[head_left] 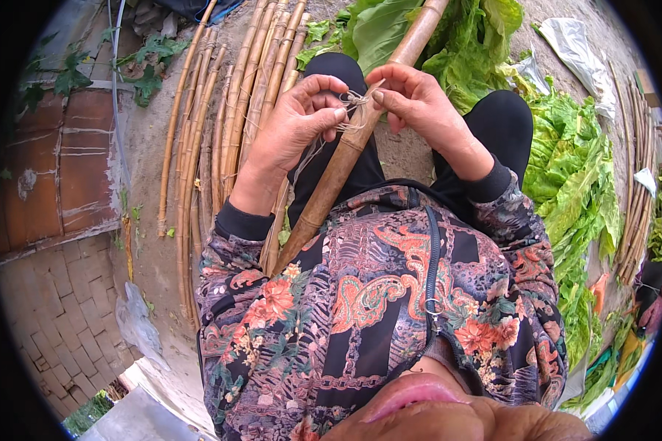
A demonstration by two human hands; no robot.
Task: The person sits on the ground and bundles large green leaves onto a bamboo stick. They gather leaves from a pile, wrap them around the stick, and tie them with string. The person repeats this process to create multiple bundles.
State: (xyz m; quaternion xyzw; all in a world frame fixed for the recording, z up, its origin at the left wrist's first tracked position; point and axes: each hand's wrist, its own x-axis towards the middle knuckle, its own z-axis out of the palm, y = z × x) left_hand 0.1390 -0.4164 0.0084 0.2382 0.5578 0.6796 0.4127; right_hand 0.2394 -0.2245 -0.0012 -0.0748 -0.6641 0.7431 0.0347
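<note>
A thick bamboo pole slants between my knees, from my waist up to the far side. Thin pale string is looped and bunched at the pole's upper middle, and loose strands trail down on its left. My left hand is closed on the left of the pole, thumb and fingers pinching the string. On the other side, my right hand pinches a strand between thumb and forefinger against the pole. My remaining right fingers curl under, partly hidden.
Several thinner bamboo poles lie on the ground at the left. Large leafy greens are heaped at the right and far side. White plastic lies far right, near a bundle of thin sticks. Brick paving is at left.
</note>
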